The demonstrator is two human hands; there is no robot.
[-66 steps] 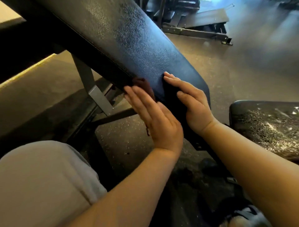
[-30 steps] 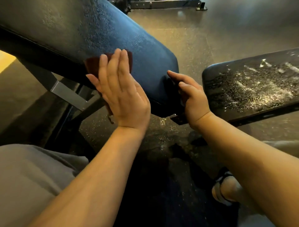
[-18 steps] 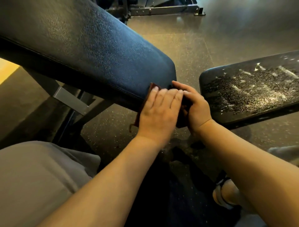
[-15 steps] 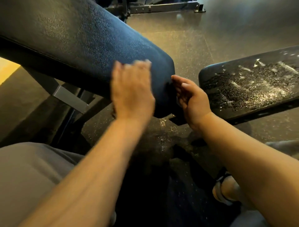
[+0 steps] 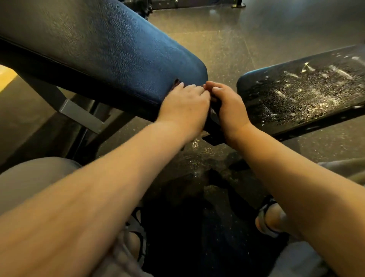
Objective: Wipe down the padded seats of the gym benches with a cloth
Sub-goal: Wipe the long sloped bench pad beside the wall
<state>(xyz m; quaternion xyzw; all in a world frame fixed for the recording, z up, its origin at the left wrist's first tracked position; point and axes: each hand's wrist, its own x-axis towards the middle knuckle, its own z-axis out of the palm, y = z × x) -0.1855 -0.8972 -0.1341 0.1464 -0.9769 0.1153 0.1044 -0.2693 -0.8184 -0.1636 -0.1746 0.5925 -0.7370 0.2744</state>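
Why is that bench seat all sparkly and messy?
The flat seat pad on the right is covered in droplets and whitish streaks, probably spray or wet residue not yet wiped off. The angled blue pad on the left, where the left hand presses the cloth, shows no such streaks.

Place: a gym, seen from low down beside its equipment.
Padding: a dark blue textured vinyl bench pad (image 5: 118, 51) slants across the upper left of the frame; a second black pad (image 5: 304, 93), speckled with pale flecks, sits at the right.
Frame: a grey steel support (image 5: 79, 113) runs under the blue pad at left.
Floor: dark speckled rubber flooring (image 5: 227, 47) fills the upper middle.
Background: a black metal equipment base (image 5: 189, 2) lies along the top edge.
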